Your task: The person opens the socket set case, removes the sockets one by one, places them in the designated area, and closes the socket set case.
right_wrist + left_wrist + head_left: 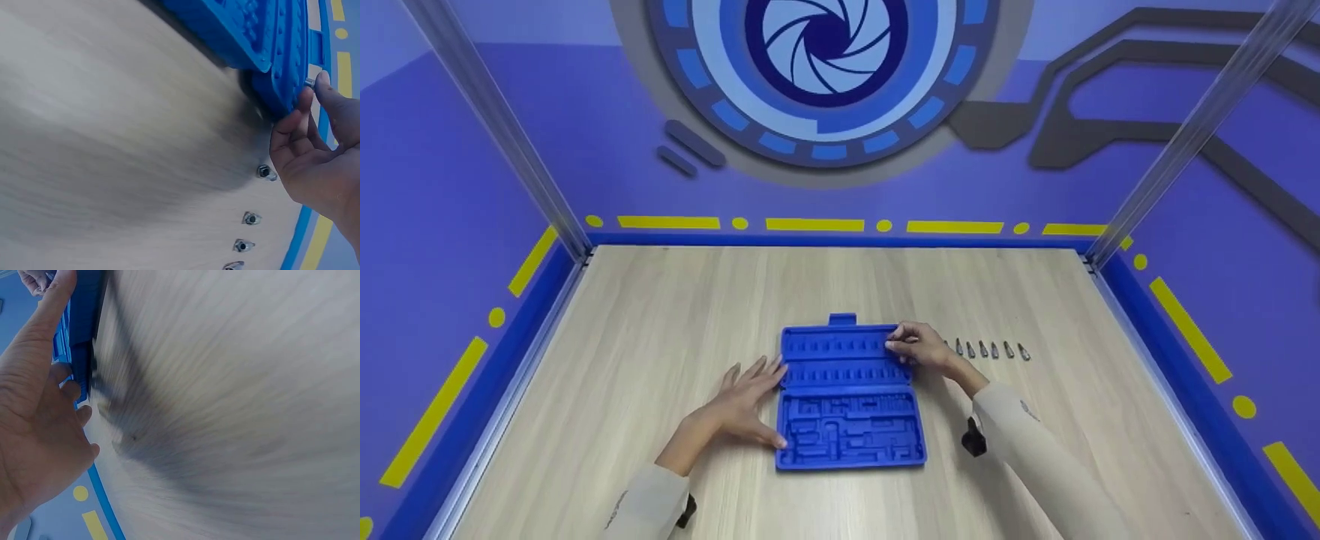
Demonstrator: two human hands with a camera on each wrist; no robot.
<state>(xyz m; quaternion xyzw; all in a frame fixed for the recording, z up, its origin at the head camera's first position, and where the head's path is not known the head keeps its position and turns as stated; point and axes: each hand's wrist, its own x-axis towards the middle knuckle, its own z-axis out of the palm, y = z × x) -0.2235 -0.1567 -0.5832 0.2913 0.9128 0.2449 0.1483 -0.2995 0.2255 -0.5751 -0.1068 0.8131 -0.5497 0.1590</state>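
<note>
A blue plastic tool case [847,387] lies open on the table, with moulded recesses in both halves. My left hand [744,405] spreads along its left side: the thumb touches the lower half near the front corner, and the fingertips reach the upper half's edge. At the upper right corner of the case, my right hand [922,349] pinches a small metal bit socket [309,83] between thumb and finger. Several similar bit sockets [994,350] stand in a row on the table, right of that hand.
The wooden table [697,300] carries the case and the row. Blue panels [945,195] with yellow marks enclose its back and sides, with metal posts [1200,120] at the corners. A latch tab [842,319] sticks out from the case's far edge.
</note>
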